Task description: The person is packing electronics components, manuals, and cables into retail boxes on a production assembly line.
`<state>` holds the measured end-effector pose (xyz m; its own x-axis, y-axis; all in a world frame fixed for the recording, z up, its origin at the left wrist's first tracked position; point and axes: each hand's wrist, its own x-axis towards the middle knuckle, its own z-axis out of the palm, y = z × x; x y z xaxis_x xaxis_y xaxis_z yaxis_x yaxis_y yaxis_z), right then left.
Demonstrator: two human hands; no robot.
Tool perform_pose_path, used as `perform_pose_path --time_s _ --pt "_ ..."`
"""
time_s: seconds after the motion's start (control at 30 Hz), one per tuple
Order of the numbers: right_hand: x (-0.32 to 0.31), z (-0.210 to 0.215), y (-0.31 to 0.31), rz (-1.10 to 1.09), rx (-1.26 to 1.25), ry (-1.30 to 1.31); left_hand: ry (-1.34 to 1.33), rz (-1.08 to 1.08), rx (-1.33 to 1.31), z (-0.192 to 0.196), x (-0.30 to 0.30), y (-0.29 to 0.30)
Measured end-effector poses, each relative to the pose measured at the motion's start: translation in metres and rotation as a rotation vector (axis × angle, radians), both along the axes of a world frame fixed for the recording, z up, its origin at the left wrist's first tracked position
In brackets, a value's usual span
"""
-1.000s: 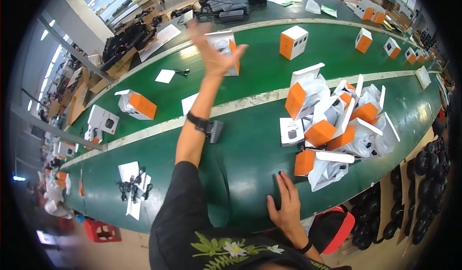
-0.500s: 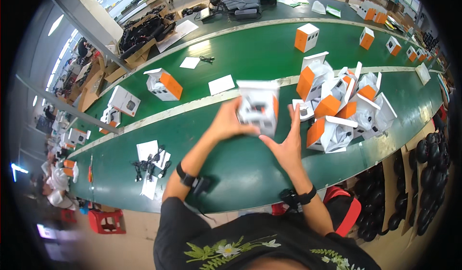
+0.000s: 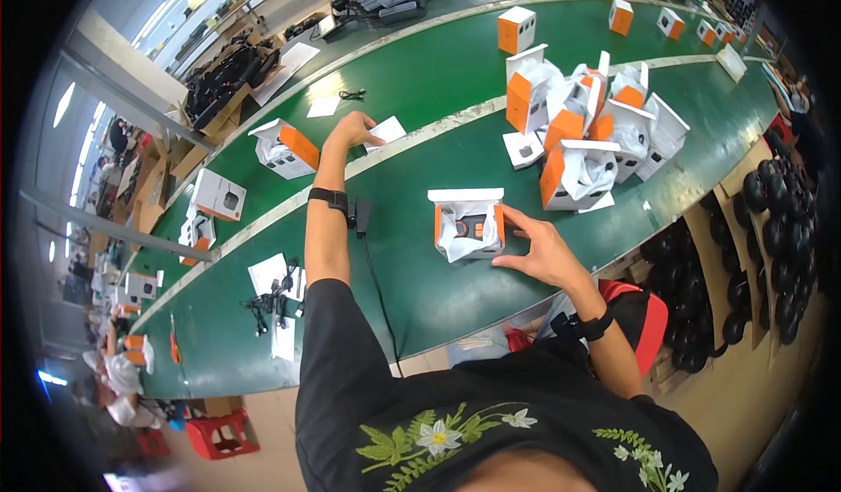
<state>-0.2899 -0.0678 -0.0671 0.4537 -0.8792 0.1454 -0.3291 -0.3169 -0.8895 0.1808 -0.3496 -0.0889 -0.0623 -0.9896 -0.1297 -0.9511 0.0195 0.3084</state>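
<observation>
A small white and orange box stands on the green table in front of me with its lid flap up. White wrapping and a dark device with orange parts show inside it. At the box's right side is my right hand, thumb and fingers spread, the fingertips against or very close to the box. My left hand is stretched far forward, its fingers closed at the left edge of a white paper sheet; its fingertips are partly hidden.
Several open boxes with white wrapping crowd the right side, beside a white card. Cables on papers lie at left. A black adapter with a cord sits near my left forearm. More boxes stand on the far strip.
The box has been set down on the table and my left hand has left it, reaching forward to the paper sheet. My right hand is now beside the box. The view has shifted.
</observation>
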Motion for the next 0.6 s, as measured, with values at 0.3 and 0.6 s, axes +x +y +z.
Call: perform_pose_path --time_s 0.3,0.6 --pt "-0.010 0.009 0.010 0.075 -0.040 0.020 0.260 -0.035 -0.475 0.033 -0.038 0.056" --pt "-0.026 0.139 0.033 0.031 -0.157 -0.248 0.741 -0.580 -0.873 0.144 -0.156 0.333"
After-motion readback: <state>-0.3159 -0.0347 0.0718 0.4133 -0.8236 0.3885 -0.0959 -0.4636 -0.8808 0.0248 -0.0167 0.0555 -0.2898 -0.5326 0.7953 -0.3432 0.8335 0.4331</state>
